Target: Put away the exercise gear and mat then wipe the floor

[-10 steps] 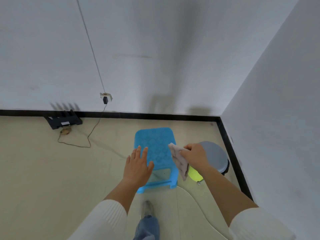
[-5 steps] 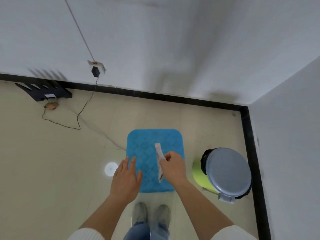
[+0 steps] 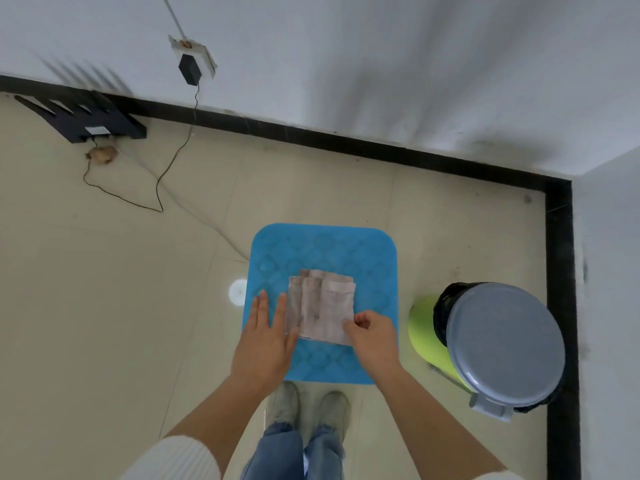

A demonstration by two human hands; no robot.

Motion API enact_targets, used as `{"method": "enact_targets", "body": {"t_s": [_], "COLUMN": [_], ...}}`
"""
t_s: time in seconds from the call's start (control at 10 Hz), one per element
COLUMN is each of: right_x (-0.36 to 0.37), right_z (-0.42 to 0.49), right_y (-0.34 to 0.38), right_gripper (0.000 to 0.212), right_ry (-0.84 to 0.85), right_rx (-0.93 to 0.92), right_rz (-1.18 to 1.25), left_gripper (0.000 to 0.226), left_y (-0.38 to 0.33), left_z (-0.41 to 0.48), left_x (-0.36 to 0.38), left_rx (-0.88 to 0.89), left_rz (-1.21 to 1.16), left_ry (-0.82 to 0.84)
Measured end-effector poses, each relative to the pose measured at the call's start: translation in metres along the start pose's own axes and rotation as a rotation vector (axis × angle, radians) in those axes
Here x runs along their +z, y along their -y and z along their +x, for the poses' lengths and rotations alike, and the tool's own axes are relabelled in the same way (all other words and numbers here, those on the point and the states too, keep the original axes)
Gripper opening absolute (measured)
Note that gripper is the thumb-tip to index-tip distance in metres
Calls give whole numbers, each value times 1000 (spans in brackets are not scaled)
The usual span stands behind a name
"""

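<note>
reaching over the rounded, embossed blue plastic stool (image 3: 325, 251), the left hand (image 3: 268, 337) shows straight fingers. just right of them lies a folded, stained pinkish cloth (image 3: 320, 306), its near corner pinched by the right hand (image 3: 372, 336). further right stands a lime bin (image 3: 422, 327), black-lined, its round grey lid (image 3: 505, 344) hiding the inside.

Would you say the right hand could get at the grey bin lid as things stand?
Probably yes: the grey bin lid sits just right of the blue stool with nothing between, though the right hand is pinching the cloth.
</note>
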State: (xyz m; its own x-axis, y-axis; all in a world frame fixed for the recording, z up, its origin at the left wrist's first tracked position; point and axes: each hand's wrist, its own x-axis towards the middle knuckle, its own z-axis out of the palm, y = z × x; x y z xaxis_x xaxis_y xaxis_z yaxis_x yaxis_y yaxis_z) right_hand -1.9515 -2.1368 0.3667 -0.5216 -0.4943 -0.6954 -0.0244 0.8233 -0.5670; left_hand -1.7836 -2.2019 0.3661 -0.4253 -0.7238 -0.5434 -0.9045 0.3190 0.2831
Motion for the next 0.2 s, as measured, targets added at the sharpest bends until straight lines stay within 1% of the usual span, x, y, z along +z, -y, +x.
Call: {"method": "enact_targets", "body": {"t_s": [0.1, 0.2], "right_x": [-9, -25], "right_z": [7, 17], "right_y": [-2, 6], "right_gripper": [13, 4], "right_ry": [85, 66], "right_rx": [-51, -69], "right_rz": [-91, -126], "left_gripper": [113, 112], "left_y": [3, -2], "left_z": [6, 8], "left_x": [19, 25], "left_rx": [-11, 5], "left_rz": [0, 102], "left_ry": [0, -30]}}
